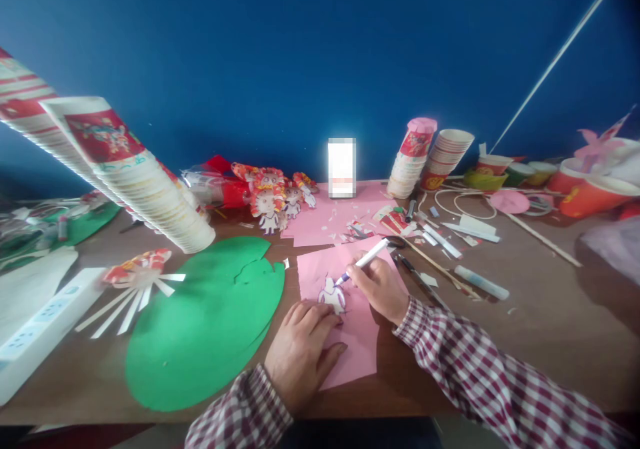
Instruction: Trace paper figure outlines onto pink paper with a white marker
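My right hand (379,285) grips a white marker (369,257) with a purple tip, its point at the upper edge of a small white paper cutout (332,295). The cutout carries purple outlines and lies on a pink sheet of paper (355,342). My left hand (305,349) lies flat on the pink sheet, fingers stretched out, its fingertips at the lower edge of the cutout. Left of that hand is a large green paper leaf shape (210,335). Behind the sheet stand several finished-looking paper figures (267,205) with red and orange heads.
Stacked paper cups (145,189) lean at the left, with more cup stacks (407,169) at the back right. A white power strip (50,322) lies at the left edge. Paper scraps (357,229), markers (481,282) and sticks (545,239) are scattered across the right. A blue wall (240,55) rises behind.
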Demonstrator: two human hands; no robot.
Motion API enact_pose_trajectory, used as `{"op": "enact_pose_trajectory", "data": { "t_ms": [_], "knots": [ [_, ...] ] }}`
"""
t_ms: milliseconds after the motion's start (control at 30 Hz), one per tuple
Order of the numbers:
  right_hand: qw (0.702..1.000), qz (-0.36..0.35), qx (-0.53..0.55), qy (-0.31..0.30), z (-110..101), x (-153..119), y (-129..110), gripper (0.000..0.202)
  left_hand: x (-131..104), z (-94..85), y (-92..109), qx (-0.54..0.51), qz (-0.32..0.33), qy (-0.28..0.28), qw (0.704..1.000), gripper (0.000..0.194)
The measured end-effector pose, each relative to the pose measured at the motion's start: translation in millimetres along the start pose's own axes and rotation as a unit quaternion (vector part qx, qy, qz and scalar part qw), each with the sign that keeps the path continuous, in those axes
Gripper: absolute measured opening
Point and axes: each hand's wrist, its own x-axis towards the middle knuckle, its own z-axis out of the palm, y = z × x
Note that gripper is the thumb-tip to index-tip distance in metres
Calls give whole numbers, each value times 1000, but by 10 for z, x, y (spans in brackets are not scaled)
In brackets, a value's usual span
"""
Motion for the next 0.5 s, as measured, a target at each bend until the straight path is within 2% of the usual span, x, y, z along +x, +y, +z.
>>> {"op": "enact_pose_trajectory", "data": {
  "t_ms": [267, 500],
  "knots": [
    [999, 2, 11, 35, 9, -14, -11, 32, -4, -1, 8, 12, 9, 11, 1000, 28],
    [999, -8, 38, 29, 24, -37, -52, 27, 3, -21, 33, 22, 12, 16, 1000, 26]
  ]
}}
